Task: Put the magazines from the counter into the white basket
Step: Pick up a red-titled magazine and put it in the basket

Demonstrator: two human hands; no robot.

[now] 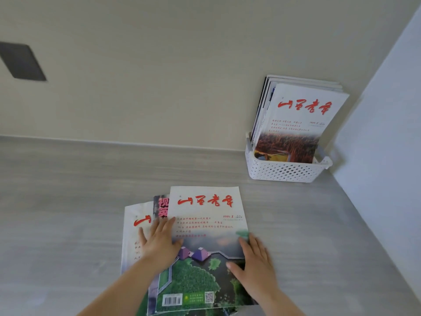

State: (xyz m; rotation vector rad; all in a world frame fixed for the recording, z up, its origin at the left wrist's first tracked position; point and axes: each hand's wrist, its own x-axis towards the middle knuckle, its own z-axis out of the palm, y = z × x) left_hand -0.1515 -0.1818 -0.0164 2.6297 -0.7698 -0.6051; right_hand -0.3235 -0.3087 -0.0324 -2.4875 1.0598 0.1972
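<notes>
Two bare hands, left hand [159, 244] and right hand [256, 264], w/ bare forearms [127, 283] up to the view's bottom edge. Pic's blurry, so nails & finer detail can't be told.

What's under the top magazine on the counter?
Two more fan out leftward: a pink-lettered magazine, then a white magazine. Their covered parts, and anything further beneath, cannot be seen.

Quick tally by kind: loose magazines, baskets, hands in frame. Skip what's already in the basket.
Loose magazines: 3 showing (top magazine, pink-titled magazine, white magazine)
Baskets: 1 (white basket)
Hands: 2 (left hand, right hand)
Total: 6
</notes>
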